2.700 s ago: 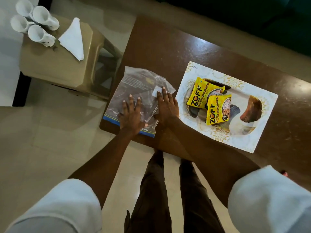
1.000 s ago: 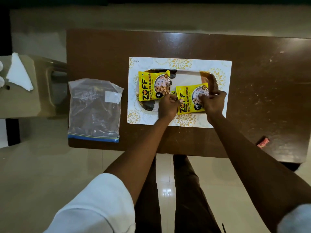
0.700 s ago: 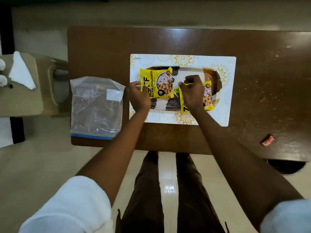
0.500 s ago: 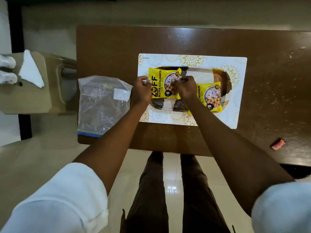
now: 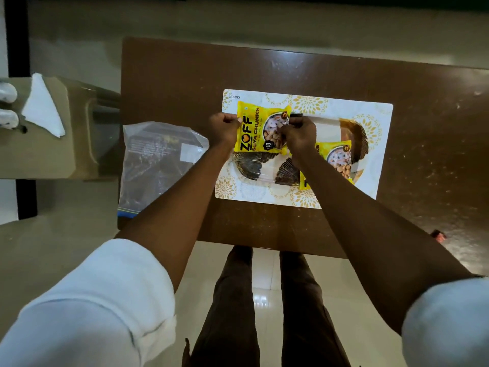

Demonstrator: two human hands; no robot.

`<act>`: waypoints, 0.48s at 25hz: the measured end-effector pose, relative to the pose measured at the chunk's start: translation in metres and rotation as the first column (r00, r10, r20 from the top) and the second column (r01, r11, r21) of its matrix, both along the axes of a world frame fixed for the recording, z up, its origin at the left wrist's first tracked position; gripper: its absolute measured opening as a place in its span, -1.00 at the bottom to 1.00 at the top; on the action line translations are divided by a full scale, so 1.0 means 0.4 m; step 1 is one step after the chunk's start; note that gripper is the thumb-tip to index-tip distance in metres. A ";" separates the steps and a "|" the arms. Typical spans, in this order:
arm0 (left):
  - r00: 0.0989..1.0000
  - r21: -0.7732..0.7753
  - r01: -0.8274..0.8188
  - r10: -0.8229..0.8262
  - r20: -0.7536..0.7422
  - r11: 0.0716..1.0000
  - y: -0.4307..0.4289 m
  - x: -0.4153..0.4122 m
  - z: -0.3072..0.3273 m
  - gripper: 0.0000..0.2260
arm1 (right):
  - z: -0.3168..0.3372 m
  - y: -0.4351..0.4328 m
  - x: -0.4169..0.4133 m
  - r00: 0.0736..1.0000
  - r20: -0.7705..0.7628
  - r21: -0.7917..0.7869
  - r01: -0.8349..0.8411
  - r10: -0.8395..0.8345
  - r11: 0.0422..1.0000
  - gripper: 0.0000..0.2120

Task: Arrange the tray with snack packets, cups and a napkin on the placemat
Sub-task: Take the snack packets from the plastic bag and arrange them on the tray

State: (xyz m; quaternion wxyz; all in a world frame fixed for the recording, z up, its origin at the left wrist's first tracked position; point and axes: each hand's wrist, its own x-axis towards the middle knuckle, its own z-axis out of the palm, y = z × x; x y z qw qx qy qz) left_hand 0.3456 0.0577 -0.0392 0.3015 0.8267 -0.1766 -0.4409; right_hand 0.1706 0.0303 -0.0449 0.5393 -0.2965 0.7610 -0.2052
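A yellow snack packet (image 5: 254,131) is being pinched at its edges by the left hand (image 5: 222,128) and right hand (image 5: 299,136) over the tray (image 5: 356,133). The tray is sitting on the placemat (image 5: 378,154) on a brown table (image 5: 185,75). The napkin (image 5: 42,107) and cups (image 5: 8,107) are lying on a stool (image 5: 39,154) beside it.

Glossy dark brown desk (image 5: 185,83), white rectangular placemat (image 5: 378,144) patterned with gold floral medallions, pale glossy tray (image 5: 248,165) with dark brown feathery leaves, yellow foil snack packet (image 5: 260,128) with black ZOFF lettering, second matching yellow packet (image 5: 336,160), clear plastic bag (image 5: 156,165) edged blue, white folded napkin (image 5: 42,107), beige plastic stool (image 5: 66,144).
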 end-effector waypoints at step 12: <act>0.983 0.051 0.173 -0.176 0.057 0.984 0.115 -0.186 0.058 -0.80 | 0.081 0.101 -0.320 0.891 -0.422 -0.174 0.104 -0.170 0.979 -0.75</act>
